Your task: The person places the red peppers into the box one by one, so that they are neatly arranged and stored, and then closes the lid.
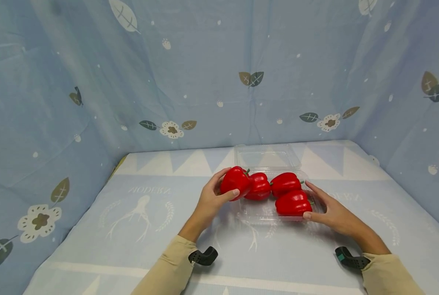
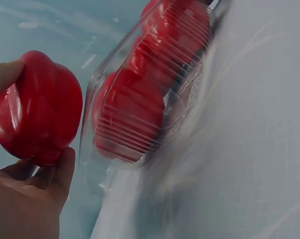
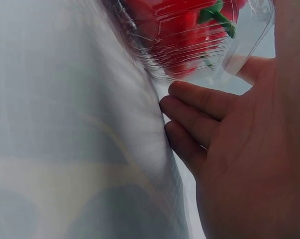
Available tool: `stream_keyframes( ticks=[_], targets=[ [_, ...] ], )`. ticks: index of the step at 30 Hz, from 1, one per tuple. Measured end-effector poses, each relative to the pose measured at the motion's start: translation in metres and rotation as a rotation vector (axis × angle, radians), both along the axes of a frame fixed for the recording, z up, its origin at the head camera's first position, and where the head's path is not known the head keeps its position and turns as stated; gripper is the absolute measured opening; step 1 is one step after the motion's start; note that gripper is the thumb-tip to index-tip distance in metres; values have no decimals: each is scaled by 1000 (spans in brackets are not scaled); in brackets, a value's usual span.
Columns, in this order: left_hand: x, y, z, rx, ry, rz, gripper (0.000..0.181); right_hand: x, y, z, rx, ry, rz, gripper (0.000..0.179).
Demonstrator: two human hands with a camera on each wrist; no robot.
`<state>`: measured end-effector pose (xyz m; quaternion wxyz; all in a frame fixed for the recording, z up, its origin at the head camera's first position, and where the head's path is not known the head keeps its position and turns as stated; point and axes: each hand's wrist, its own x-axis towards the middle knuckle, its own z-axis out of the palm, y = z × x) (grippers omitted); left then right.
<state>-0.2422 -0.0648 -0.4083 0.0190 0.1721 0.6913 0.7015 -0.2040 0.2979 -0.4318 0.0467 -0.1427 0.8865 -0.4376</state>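
Note:
My left hand (image 1: 209, 203) grips a red bell pepper (image 1: 235, 184) with a green stem, thumb on the near side and fingers round the far side. In the left wrist view that bell pepper (image 2: 40, 109) is held beside the outer wall of a clear plastic clamshell container (image 2: 121, 142). Three more red bell peppers lie in the container: one at the left (image 1: 259, 187), two at the right, one behind (image 1: 285, 184) the other (image 1: 293, 203). My right hand (image 1: 333, 212) is at the container's right end, fingers extended, thumb by its near right corner.
The container's clear lid (image 1: 267, 156) lies folded back behind it, toward the rear of the table. A pale patterned cloth (image 1: 138, 246) covers the table. Blue printed fabric (image 1: 219, 82) hangs behind and along both sides.

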Motion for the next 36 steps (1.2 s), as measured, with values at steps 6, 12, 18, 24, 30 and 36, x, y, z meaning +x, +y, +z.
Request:
stream_keyframes(
  ticks=[6, 12, 18, 24, 30, 36],
  targets=[
    [2, 7, 6, -115, 82, -31, 70, -1, 1, -1, -1, 6, 6, 96],
    [1, 9, 12, -151, 100, -22, 68, -2, 1, 0, 11, 5, -1, 97],
    [-1, 11, 12, -181, 100, -45, 69, -2, 1, -1, 4, 9, 6, 96],
    [0, 15, 12, -243, 133, -52, 69, -1, 1, -1, 6, 4, 3, 96],
    [1, 21, 11, -323, 222, -42, 71, -1, 0, 0, 12, 8, -2, 96],
    [-1, 24, 9, -413, 353, -26, 72, -1, 0, 0, 17, -1, -7, 97]
  ],
)
